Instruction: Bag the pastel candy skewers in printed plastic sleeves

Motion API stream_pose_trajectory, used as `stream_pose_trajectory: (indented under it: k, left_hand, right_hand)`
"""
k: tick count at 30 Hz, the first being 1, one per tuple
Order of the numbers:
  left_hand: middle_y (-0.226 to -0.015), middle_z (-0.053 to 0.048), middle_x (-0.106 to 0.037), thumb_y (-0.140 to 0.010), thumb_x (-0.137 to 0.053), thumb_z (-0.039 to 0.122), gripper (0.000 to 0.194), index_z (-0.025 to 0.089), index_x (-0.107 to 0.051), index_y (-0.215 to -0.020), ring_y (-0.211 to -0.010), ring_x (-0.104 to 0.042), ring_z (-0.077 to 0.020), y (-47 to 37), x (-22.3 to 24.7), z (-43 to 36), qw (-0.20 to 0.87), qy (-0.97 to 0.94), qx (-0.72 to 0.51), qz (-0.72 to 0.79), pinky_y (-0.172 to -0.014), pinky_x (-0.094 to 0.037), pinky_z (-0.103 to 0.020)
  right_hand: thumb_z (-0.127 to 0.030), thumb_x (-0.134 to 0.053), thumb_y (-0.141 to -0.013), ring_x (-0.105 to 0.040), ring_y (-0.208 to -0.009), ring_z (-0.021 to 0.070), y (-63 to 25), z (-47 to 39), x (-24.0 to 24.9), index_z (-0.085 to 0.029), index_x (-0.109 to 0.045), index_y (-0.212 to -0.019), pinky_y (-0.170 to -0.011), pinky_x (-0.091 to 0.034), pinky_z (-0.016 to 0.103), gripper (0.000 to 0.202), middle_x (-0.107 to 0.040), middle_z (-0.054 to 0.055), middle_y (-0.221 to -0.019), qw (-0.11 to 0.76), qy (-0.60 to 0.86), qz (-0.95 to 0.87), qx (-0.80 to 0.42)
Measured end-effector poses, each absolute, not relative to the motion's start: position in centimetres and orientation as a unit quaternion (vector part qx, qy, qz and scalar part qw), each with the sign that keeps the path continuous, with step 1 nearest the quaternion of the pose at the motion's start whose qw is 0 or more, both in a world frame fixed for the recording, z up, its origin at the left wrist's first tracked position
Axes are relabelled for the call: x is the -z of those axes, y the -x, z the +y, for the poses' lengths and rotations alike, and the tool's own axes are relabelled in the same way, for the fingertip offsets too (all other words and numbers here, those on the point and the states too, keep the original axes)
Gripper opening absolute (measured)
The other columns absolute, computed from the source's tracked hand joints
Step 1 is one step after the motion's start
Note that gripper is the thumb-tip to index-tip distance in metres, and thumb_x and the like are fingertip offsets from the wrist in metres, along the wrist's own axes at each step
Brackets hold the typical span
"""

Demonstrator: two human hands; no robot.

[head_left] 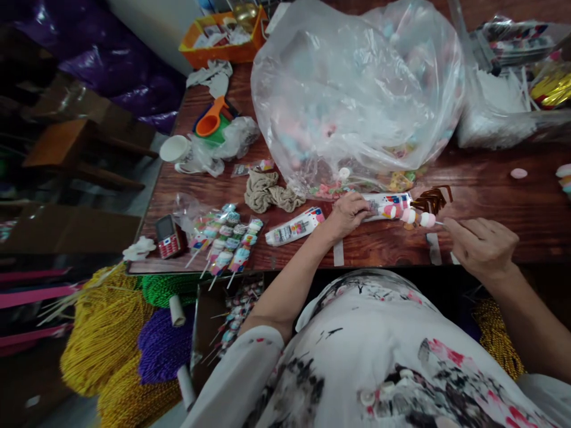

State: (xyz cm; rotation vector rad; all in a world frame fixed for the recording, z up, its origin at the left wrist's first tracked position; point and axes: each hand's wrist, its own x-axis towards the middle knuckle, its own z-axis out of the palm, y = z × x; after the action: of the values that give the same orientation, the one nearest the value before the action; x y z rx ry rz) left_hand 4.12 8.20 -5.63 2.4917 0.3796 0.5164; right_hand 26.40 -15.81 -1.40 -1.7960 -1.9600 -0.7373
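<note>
My right hand [484,242] is closed around the stick end of a marshmallow skewer [411,216], strung with pink and white pieces and lying level just above the table. The skewer's far tip reaches the printed clear wrapper [401,200]; I cannot tell how far inside it is. My left hand [350,214] pinches this wrapper at its left part, fingertips pressed together. Left of that hand lies a stack of similar printed wrappers [297,227]. Brown bent hooks [433,200] lie just behind the skewer.
A big clear bag of marshmallows [357,89] fills the back. Wrapped skewers [229,244], a phone [169,236], a beige cloth [267,191] and a white cup [175,148] stand or lie at left. A loose pink marshmallow [518,173] is at right.
</note>
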Motion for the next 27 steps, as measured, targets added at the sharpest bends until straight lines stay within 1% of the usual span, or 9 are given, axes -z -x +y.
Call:
stream_pose_trajectory:
  k: [4,10,12,15,17,18,22,25,27]
  left_hand:
    - [-0.086,-0.007,-0.065,-0.089,-0.056,0.02,0.016,0.018,-0.068,-0.079,-0.084,-0.057,-0.0179,-4.0,5.6,8.2,0.268,-0.937,-0.187,0.122,-0.081,-0.047,-0.032]
    - [-0.085,-0.007,-0.065,-0.092,-0.056,0.028,0.02,0.018,-0.067,-0.079,-0.083,-0.057,-0.0173,-4.1,6.1,8.2,0.283,-0.93,-0.209,0.106,-0.079,-0.047,-0.031]
    - [-0.086,-0.007,-0.065,-0.091,-0.057,0.027,0.017,0.018,-0.067,-0.08,-0.084,-0.058,-0.0171,-4.1,6.1,8.1,0.291,-0.928,-0.205,0.114,-0.079,-0.047,-0.031]
    - [-0.085,-0.006,-0.064,-0.09,-0.057,0.025,0.014,0.018,-0.066,-0.082,-0.085,-0.058,-0.0175,-4.0,5.8,8.0,0.29,-0.929,-0.195,0.123,-0.081,-0.048,-0.032]
    - [-0.093,-0.008,-0.064,-0.089,-0.057,0.026,0.012,0.018,-0.065,-0.088,-0.092,-0.057,-0.0198,-3.9,5.2,7.8,0.269,-0.933,-0.202,0.126,-0.086,-0.047,-0.036]
    - [-0.1,-0.01,-0.064,-0.087,-0.057,0.026,0.014,0.018,-0.065,-0.095,-0.098,-0.057,-0.0219,-4.0,4.9,7.8,0.252,-0.937,-0.208,0.127,-0.091,-0.046,-0.038]
    - [-0.129,-0.015,-0.056,-0.077,-0.062,0.023,0.046,0.017,-0.057,-0.122,-0.122,-0.046,-0.0313,-4.7,4.0,8.0,0.178,-0.959,-0.199,0.098,-0.105,-0.037,-0.05]
    - [-0.124,-0.015,-0.06,-0.074,-0.06,0.018,0.04,0.017,-0.061,-0.114,-0.123,-0.047,-0.0329,-5.4,3.7,8.3,0.149,-0.974,-0.16,0.066,-0.104,-0.037,-0.05]
    - [-0.11,-0.015,-0.066,-0.074,-0.057,0.016,0.032,0.015,-0.063,-0.105,-0.109,-0.056,-0.03,-5.6,3.2,8.2,0.149,-0.98,-0.12,0.061,-0.095,-0.043,-0.045]
  right_hand:
    - [-0.014,-0.06,-0.081,-0.05,-0.061,0.0124,-26.1,-15.3,0.2,-0.023,-0.071,-0.095,-0.058,-0.031,0.03,0.02,-0.067,0.0,-0.068,0.17,0.601,-0.727,0.286]
    - [-0.013,-0.06,-0.081,-0.05,-0.063,0.0123,-26.2,-14.8,-0.2,-0.021,-0.072,-0.095,-0.059,-0.029,0.03,0.02,-0.068,0.002,-0.07,0.166,0.596,-0.732,0.285]
    - [-0.014,-0.06,-0.082,-0.052,-0.064,0.0123,-26.1,-14.7,0.3,-0.022,-0.072,-0.095,-0.06,-0.031,0.029,0.02,-0.068,0.001,-0.07,0.181,0.6,-0.727,0.281]
    - [-0.013,-0.058,-0.081,-0.059,-0.073,0.0137,-25.9,-14.5,0.9,-0.021,-0.072,-0.097,-0.064,-0.038,0.028,0.023,-0.073,0.003,-0.082,0.213,0.618,-0.709,0.263]
    - [-0.012,-0.056,-0.081,-0.063,-0.079,0.0146,-25.9,-14.4,1.2,-0.021,-0.072,-0.097,-0.067,-0.042,0.028,0.024,-0.074,0.004,-0.09,0.227,0.629,-0.703,0.241]
    - [-0.012,-0.056,-0.081,-0.064,-0.08,0.0147,-25.9,-14.4,1.2,-0.022,-0.072,-0.097,-0.067,-0.043,0.028,0.024,-0.074,0.004,-0.09,0.231,0.633,-0.701,0.232]
    - [-0.014,-0.057,-0.081,-0.064,-0.078,0.0156,-25.7,-14.3,1.3,-0.023,-0.073,-0.097,-0.067,-0.045,0.029,0.024,-0.072,0.004,-0.083,0.254,0.636,-0.701,0.197]
    - [-0.014,-0.058,-0.081,-0.064,-0.079,0.0162,-25.3,-14.1,1.2,-0.024,-0.073,-0.097,-0.068,-0.046,0.029,0.024,-0.072,0.004,-0.081,0.265,0.628,-0.704,0.199]
    - [-0.014,-0.059,-0.08,-0.064,-0.077,0.0162,-25.1,-14.0,1.3,-0.024,-0.073,-0.096,-0.068,-0.045,0.03,0.024,-0.072,0.004,-0.079,0.263,0.621,-0.704,0.223]
